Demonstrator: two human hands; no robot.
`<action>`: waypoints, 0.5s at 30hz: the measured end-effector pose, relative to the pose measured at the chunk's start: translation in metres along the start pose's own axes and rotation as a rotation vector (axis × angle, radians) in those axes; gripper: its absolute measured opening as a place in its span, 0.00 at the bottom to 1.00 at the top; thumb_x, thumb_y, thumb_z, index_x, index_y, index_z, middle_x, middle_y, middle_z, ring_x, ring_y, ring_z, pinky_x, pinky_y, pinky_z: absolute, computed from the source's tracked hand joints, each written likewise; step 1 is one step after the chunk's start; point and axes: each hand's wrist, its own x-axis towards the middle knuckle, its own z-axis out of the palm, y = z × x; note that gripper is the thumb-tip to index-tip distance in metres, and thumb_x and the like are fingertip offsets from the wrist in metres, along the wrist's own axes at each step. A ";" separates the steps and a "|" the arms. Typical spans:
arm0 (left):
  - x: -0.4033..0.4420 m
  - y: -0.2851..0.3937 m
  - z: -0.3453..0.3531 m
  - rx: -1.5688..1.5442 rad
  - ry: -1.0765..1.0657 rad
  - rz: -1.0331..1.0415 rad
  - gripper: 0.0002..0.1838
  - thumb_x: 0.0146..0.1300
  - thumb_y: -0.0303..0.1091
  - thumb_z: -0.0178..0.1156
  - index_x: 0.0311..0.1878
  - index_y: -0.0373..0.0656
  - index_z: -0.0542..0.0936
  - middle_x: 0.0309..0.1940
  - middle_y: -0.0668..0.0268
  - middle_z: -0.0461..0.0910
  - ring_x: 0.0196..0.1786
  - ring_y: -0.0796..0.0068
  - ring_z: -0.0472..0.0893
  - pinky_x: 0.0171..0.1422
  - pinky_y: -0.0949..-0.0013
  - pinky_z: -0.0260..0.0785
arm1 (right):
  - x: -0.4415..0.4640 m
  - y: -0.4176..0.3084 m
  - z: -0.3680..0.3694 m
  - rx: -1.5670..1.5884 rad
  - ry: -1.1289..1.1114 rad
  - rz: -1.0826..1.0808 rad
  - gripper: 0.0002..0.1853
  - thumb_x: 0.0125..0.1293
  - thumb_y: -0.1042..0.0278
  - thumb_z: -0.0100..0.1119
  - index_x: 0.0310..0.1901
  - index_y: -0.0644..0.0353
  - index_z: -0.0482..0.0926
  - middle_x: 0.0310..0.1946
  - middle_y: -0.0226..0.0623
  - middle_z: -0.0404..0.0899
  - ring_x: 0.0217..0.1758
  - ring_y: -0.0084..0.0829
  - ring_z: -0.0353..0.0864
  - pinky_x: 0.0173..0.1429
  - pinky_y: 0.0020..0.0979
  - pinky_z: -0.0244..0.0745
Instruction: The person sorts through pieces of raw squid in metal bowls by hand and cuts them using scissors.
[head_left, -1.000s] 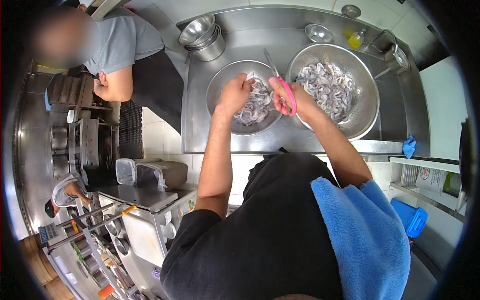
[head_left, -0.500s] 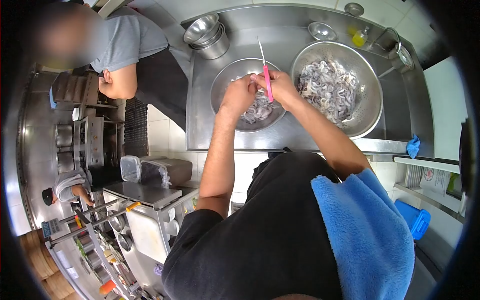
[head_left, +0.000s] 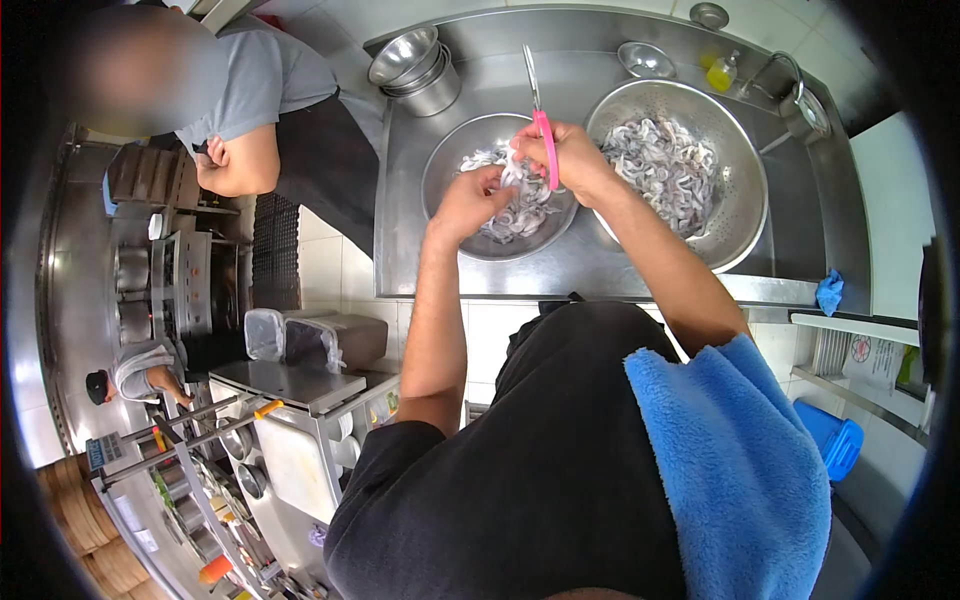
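My right hand is closed round pink-handled scissors, their blades pointing away from me. Between its thumb and fingers it also pinches a pale, slippery piece of what looks like small octopus or squid, hanging over a steel bowl. My left hand is beside that piece at the bowl's near left, thumb and fingers apart; whether the fingertips touch it I cannot tell. More greyish pieces lie in this bowl. A larger perforated steel colander to the right holds a heap of the same seafood.
Stacked steel pots stand at the counter's back left. A small bowl, a yellow soap bottle and a tap are at the back right. A person with folded arms stands close on the left; another person is farther off.
My hands have moved apart; the right has risen a little with the scissors, and a pale piece now shows hanging from its fingers. The left has shifted slightly down and left.
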 end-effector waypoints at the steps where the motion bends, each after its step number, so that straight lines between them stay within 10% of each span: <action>1: 0.001 -0.002 0.001 -0.004 0.020 -0.005 0.13 0.72 0.35 0.67 0.53 0.36 0.86 0.32 0.71 0.84 0.29 0.83 0.79 0.36 0.74 0.71 | 0.001 -0.001 -0.002 0.008 -0.001 -0.019 0.12 0.70 0.62 0.70 0.49 0.61 0.86 0.36 0.29 0.87 0.32 0.16 0.77 0.36 0.21 0.73; 15: 0.002 0.028 0.000 0.303 0.299 -0.061 0.19 0.70 0.33 0.65 0.63 0.42 0.85 0.38 0.53 0.90 0.32 0.70 0.90 0.36 0.64 0.80 | -0.009 -0.022 -0.012 -0.040 -0.054 -0.034 0.11 0.68 0.62 0.72 0.44 0.60 0.87 0.32 0.28 0.85 0.32 0.17 0.76 0.35 0.22 0.72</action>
